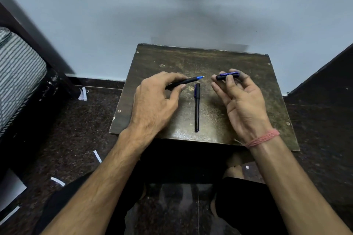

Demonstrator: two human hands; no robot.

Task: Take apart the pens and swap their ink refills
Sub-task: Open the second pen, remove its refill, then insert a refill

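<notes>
Lying lengthwise at the middle of the dark tabletop (248, 59), a capped black pen (197, 108) rests between the two hands. Left of it, the left hand (154, 101) has its grip closed around an uncapped pen (188, 81), its blue tip pointing right. The right hand (240, 101), palm up, pinches the loose cap (227, 75) in its fingertips. A pink thread (263, 138) circles the right wrist.

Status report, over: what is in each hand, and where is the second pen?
Left hand grips uncapped pen. Right hand pinches its cap. Second pen capped, lying on table between hands. Nothing in the way.
</notes>
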